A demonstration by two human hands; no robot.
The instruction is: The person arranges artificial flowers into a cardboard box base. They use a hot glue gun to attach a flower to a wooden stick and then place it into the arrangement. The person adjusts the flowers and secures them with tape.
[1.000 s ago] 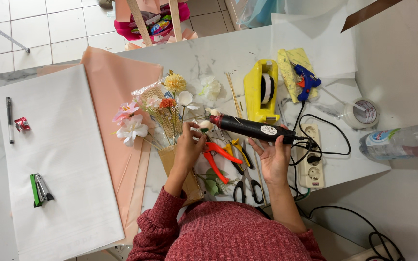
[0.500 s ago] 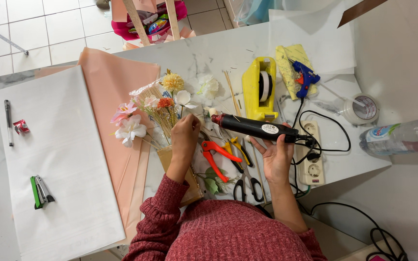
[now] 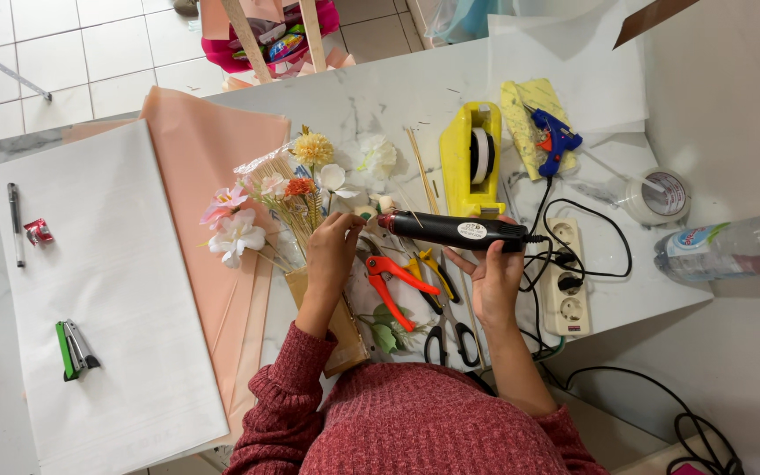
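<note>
Left hand (image 3: 334, 251) grips the bouquet (image 3: 288, 207); right hand (image 3: 494, 280) holds a black heat tool (image 3: 455, 230) just right of it, over the marble table (image 3: 380, 92). Tiled floor (image 3: 63, 53) lies beyond.

Over the last second we see little movement. Our left hand (image 3: 334, 249) has crept from the bouquet stems toward the nozzle of the black heat tool (image 3: 455, 230) and now sits just beside its tip. Our right hand (image 3: 494, 280) has tilted the tool slightly, bringing it closer to level across the table.
</note>
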